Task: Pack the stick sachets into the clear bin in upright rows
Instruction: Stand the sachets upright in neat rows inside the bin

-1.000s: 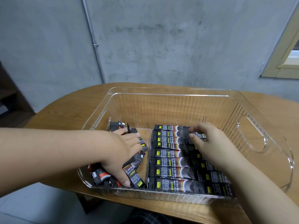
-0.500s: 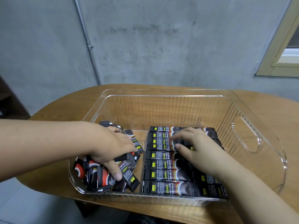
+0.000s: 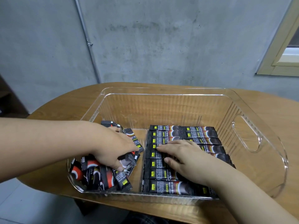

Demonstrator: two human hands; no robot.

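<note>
A clear bin (image 3: 161, 90) stands on a wooden table (image 3: 55, 110). Black stick sachets lie flat in two neat side-by-side rows (image 3: 163, 188) across the bin's middle and right. A loose pile of black and red sachets (image 3: 97, 173) fills the bin's near left corner. My left hand (image 3: 111, 149) reaches into that pile, with its fingers and thumb curled round several loose sachets. My right hand (image 3: 182, 157) lies flat on the neat rows, fingers straight and pointing left, and hides part of them.
The bin's far half holds nothing, and a handle cutout (image 3: 246, 133) opens its right wall. A grey concrete wall with a thin pipe (image 3: 85, 39) rises behind the table. A window frame (image 3: 283, 46) is at the upper right.
My right hand has slid left and nearer across the rows, from their far right end to their middle. My left hand has stayed in the loose pile.
</note>
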